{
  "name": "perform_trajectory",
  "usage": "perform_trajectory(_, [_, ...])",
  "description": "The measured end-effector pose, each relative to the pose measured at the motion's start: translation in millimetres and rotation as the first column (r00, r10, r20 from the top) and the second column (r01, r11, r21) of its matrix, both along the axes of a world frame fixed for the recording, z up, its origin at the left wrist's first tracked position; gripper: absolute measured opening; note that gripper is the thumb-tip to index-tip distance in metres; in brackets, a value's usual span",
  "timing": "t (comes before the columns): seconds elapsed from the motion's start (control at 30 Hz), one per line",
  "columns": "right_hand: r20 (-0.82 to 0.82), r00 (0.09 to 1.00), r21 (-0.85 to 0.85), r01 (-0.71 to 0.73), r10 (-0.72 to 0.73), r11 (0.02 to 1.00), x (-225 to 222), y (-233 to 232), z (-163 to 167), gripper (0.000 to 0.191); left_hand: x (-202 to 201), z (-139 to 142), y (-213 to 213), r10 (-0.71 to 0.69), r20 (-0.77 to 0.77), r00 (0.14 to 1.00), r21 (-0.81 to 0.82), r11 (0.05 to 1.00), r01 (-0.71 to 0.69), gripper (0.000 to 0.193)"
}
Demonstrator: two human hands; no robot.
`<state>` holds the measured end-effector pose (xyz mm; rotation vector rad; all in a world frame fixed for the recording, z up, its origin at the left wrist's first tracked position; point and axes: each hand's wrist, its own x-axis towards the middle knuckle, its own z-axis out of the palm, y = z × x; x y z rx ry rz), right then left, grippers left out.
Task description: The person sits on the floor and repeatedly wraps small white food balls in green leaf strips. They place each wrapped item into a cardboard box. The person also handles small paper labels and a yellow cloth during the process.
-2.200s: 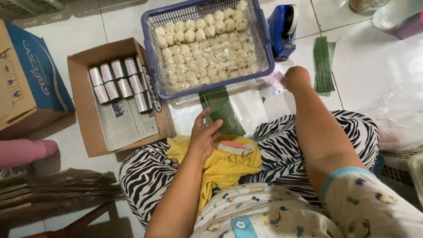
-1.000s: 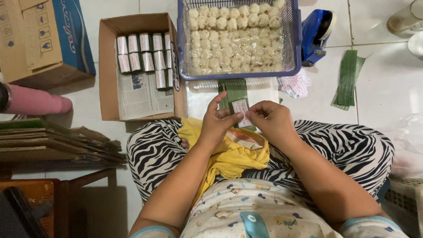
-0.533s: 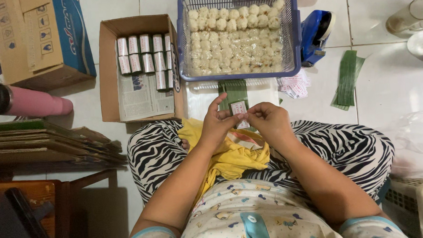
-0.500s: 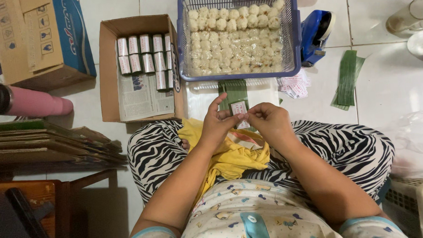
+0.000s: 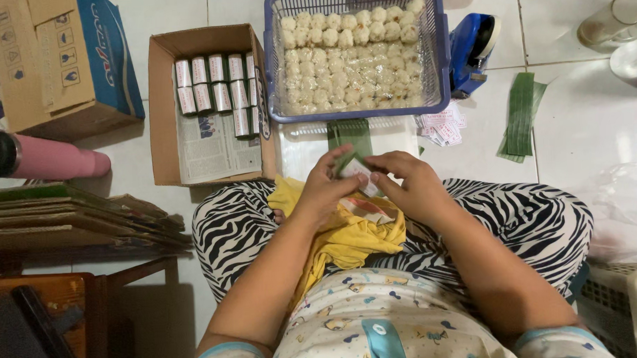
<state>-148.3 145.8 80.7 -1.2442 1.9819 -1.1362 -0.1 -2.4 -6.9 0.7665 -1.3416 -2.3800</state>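
While the left hand (image 5: 326,189) and right hand (image 5: 410,186) pinch a small white label (image 5: 361,172) with a green leaf strip (image 5: 351,137) over the lap, both closed on it, only a dozen or so wrapped rolls (image 5: 216,91) lie in the cardboard box (image 5: 162,121). Many white dumplings (image 5: 349,58) remain in the blue basket (image 5: 279,67). More leaf strips (image 5: 519,115) and the tape dispenser (image 5: 473,46) lie near on the floor; nothing blocks the hands.

Both forearms reach forward over the lap; left hand (image 5: 324,188) and right hand (image 5: 412,188) meet, fingertips pinched together.
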Motion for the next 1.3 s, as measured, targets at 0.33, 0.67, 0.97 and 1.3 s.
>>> perform_trajectory(0.33, [0.429,0.876,-0.296,0.366,-0.220,0.882,26,-8,-67,0.069,-4,6,40,0.021,0.022,1.000,0.036,0.999,-0.022,0.034])
perform_trajectory(0.67, [0.682,0.732,-0.199,0.199,-0.011,0.959,17,8,-52,0.075,3,24,28,0.029,0.095,0.995,-0.170,0.985,-0.012,0.033])
perform_trajectory(0.97, [0.818,0.567,-0.082,0.285,-0.099,0.955,19,7,-43,0.029,7,27,22,-0.010,0.050,0.999,-0.107,0.994,0.015,0.029])
perform_trajectory(1.3, [-0.062,0.964,-0.367,0.220,-0.259,0.904,26,17,-20,0.055,7,9,6,-0.008,0.104,0.995,-0.099,0.995,0.018,0.020])
